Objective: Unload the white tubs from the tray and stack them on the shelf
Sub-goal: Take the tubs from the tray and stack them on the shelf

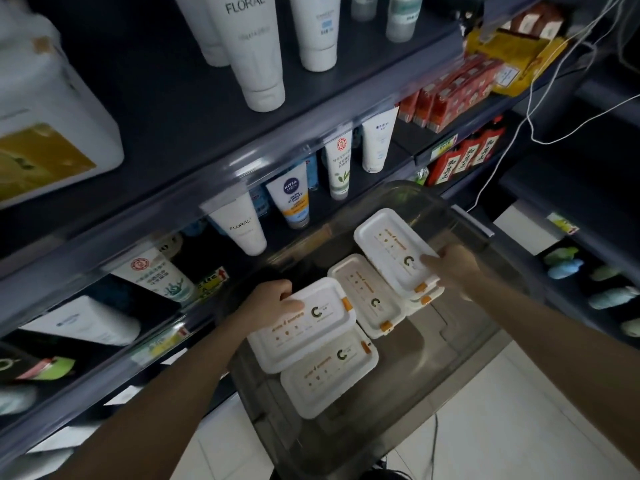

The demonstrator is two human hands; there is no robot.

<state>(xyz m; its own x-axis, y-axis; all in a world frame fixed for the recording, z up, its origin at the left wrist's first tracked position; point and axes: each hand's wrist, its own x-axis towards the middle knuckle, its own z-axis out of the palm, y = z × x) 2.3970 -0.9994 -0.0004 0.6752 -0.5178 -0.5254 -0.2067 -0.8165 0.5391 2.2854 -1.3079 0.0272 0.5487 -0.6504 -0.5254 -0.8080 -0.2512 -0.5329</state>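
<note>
A clear plastic tray (460, 216) sits in front of the dark shelves and holds several flat white tubs with orange tabs. My left hand (270, 299) grips the far left edge of a raised white tub (304, 323), which overlaps another tub (329, 375) below it. My right hand (450, 265) grips the near right end of a second raised tub (388, 247), tilted above one more tub whose end shows under it. A further tub (367, 299) lies flat in the tray's middle.
The dark shelf unit (194, 109) holds white tubes such as the FLORAL tube (249, 46) and a NIVEA tube (291, 199). Red packets (464, 154) stand at the right. White cables (540, 98) hang at the upper right. Pale floor tiles (502, 427) lie below.
</note>
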